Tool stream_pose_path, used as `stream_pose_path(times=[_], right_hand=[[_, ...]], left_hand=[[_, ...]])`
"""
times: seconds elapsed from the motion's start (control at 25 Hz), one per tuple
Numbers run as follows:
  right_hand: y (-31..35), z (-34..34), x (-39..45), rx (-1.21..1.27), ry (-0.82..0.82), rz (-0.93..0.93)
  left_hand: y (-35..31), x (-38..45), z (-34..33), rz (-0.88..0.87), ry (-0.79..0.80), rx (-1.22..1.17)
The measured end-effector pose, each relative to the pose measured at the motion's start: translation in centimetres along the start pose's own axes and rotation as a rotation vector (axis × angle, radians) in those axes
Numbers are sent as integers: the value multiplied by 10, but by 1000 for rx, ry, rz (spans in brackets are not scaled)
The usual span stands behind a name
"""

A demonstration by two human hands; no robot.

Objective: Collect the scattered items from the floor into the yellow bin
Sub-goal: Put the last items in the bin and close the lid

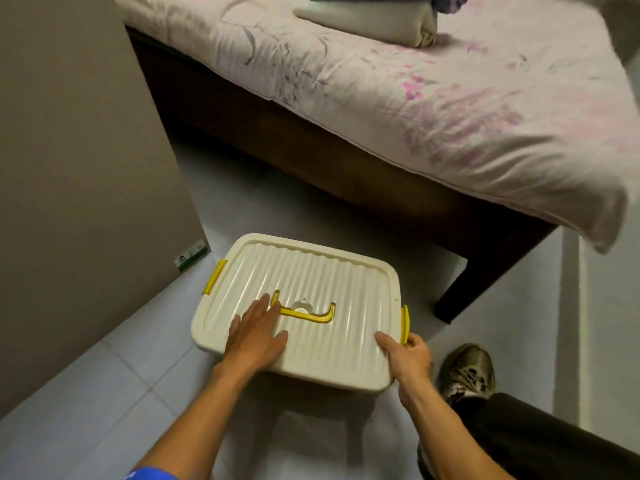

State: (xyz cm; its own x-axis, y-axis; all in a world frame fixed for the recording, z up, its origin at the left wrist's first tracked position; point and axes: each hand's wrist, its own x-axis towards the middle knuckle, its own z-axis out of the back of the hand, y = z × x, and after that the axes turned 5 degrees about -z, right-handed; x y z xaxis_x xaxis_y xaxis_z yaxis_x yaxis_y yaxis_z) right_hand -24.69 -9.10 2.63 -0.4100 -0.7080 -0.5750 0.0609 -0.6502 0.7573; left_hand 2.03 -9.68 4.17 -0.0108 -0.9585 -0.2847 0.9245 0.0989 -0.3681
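Bin (346, 372) sits on the grey tiled floor (104, 393) in the lower middle of the frame, closed by a cream ribbed lid (311, 282). Only the lid and a little of the near wall under it show. A yellow handle (306, 315) lies flat in the middle of the lid. A yellow clip (214, 277) is on the left edge of the lid, and another yellow clip (405, 323) is on the right edge.

The left hand (256, 336) lies flat on the lid, palm down, fingers spread and straight, holding nothing; the fingertips touch the left end of the handle. The right hand (407, 358) is at the near right corner of the lid. Its thumb rests on top of the lid and its fingers curl around the lower end of the right clip, so this hand grips the clip and the lid edge.

A shoe (467, 372) stands on the floor just right of the bin, in the lower right, with a dark trouser leg (540, 441) below it. A bit of blue sleeve (149, 474) shows at the bottom edge.

A bed (346, 161) with a dark wooden frame fills the upper right; a flowered pale sheet (450, 109) covers it and a folded pale cloth (370, 19) lies on it at the top. A plain beige panel (69, 168) stands at the left, with a small green and white label (192, 254) at its lower corner, near the far left corner of the bin.
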Motion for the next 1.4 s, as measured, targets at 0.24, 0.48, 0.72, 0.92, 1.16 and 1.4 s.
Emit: stream_pose_path(times=[0.24, 0.48, 0.72, 0.92, 1.16, 1.4], right_hand=[[-11, 0, -22, -131, -82, 159], [-45, -26, -57, 702, 64, -341], [-23, -22, -39, 654, -240, 57], [-63, -58, -48, -593, -275, 689], [-51, -45, -45, -844, -221, 412], [-45, -50, -42, -877, -155, 279]], left_hand=[[-6, -44, -19, 367, -474, -357], [6, -47, -22, 642, -674, -1132], [-12, 9, -26, 383, -573, -1240], [-48, 14, -73, 154, -388, -680], [-43, 4, -86, 101, -262, -265], [-53, 0, -84, 105, -181, -127]])
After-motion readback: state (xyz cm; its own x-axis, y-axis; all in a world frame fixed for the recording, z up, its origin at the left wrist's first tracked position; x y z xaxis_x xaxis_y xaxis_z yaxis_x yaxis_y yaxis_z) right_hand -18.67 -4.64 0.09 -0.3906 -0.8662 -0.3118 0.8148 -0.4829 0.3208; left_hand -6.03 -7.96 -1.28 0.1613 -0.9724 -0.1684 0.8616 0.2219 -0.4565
